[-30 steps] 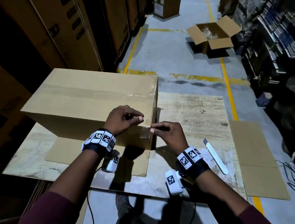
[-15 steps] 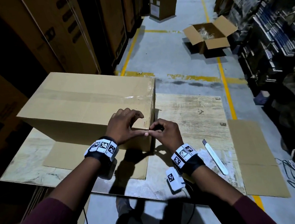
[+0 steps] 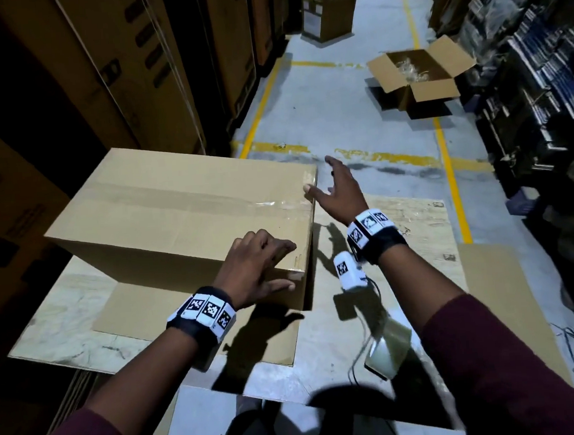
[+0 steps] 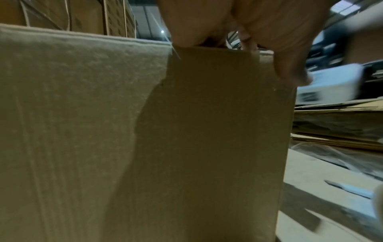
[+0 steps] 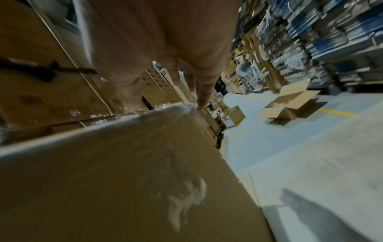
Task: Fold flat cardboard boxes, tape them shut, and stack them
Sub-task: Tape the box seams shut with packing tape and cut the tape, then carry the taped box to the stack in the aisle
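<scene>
A closed cardboard box point(image 3: 176, 219) stands on the wooden table point(image 3: 400, 236), with a strip of clear tape point(image 3: 209, 203) running along its top. My left hand point(image 3: 265, 263) lies over the box's near right corner, fingers flat on the top and thumb pressed on the front face; the left wrist view shows that front face point(image 4: 82, 131) close up. My right hand point(image 3: 342, 192) reaches out past the box's right end with fingers spread, its thumb tip at the top edge by the tape end. The right wrist view shows the box's end face point(image 5: 124, 172) below the fingers.
A flat cardboard sheet point(image 3: 142, 314) lies under the box, another point(image 3: 490, 287) at the table's right. What looks like a tape roll point(image 3: 388, 350) is by my right forearm. An open box point(image 3: 418, 76) sits on the floor ahead. Tall cartons point(image 3: 113, 76) stand left, shelves point(image 3: 541, 60) right.
Both hands were pinching the tape end at the box's near right corner. My right hand has let go and moved up toward the far right corner; my left hand now lies flat on the near corner.
</scene>
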